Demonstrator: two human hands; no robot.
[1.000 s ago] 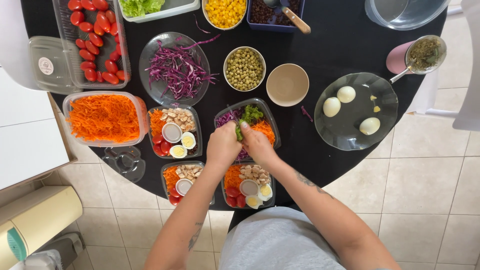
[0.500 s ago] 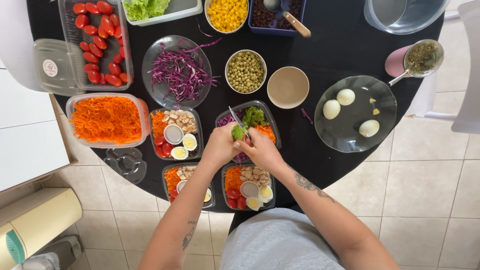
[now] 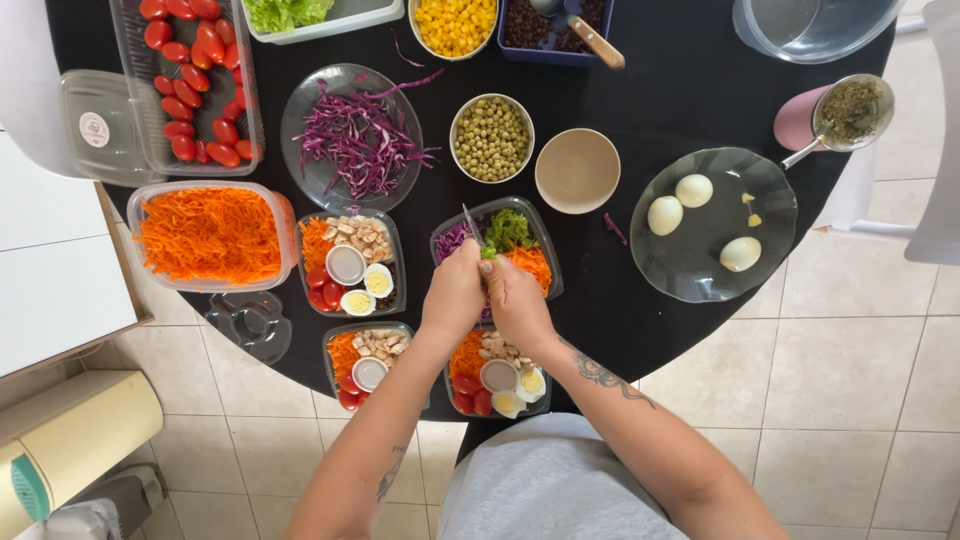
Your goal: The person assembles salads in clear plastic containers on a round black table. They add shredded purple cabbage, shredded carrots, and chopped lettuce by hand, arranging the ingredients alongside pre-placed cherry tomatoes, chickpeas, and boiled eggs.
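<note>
Black round table (image 3: 690,60) showing under everything. Shredded carrot (image 3: 208,235) glowing orange in a clear tub, cherry tomatoes (image 3: 195,75) shining red, cabbage (image 3: 360,135) showing purple on a glass plate. Corn (image 3: 455,22) looking yellow, peas (image 3: 491,138) dull green, small bowl (image 3: 577,170) beige. Peeled eggs (image 3: 694,190) sitting white on a grey glass plate (image 3: 770,240). Lettuce (image 3: 510,228) in the meal tray showing bright green. Pink cup (image 3: 797,120) at the edge; floor tiles (image 3: 860,380) looking cream.

glossy black table (image 3: 680,90), clear plastic tray (image 3: 545,255)
</note>
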